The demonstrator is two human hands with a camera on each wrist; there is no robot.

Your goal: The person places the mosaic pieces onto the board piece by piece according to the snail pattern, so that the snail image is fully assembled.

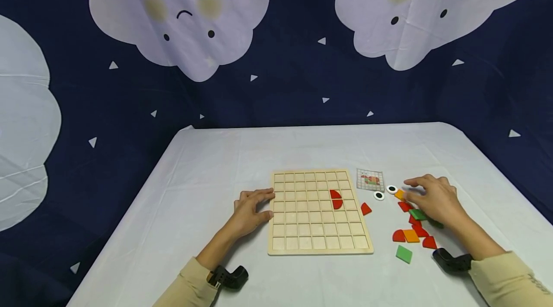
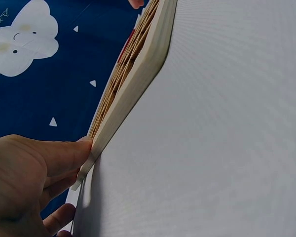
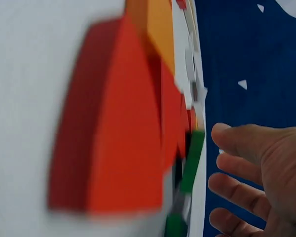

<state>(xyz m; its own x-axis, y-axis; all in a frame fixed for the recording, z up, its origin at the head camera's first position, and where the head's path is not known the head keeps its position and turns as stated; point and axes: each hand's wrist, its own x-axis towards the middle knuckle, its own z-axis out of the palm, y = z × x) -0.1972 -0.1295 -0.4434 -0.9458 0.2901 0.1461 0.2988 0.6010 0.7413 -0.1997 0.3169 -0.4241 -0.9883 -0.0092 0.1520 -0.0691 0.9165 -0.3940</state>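
Observation:
A pale wooden grid board (image 1: pixel 302 244) lies flat on the table. Along its left edge rest the thumb and forefinger of my left hand (image 1: pixel 250 213); in the left wrist view that thumb (image 2: pixel 66 155) lies straight against the board's side. Two red quarter-round pieces (image 1: pixel 336 204) sit in cells towards the board's right side. My right hand (image 1: pixel 436 201) hovers over the loose pieces, fingers apart and holding nothing. Nearest its fingertips are an orange piece (image 1: pixel 399 195) and a white eye disc (image 1: pixel 391 189). Under the palm lie green pieces (image 1: pixel 417 215), partly hidden.
A small pattern card (image 1: pixel 370 181) lies beyond the board's right edge, with another eye disc (image 1: pixel 378 195) nearby. One red piece (image 1: pixel 366 209) is close beside the board. Several red pieces (image 1: pixel 399 236), an orange square (image 1: pixel 411 236) and a green square (image 1: pixel 403 254) lie nearer to me.

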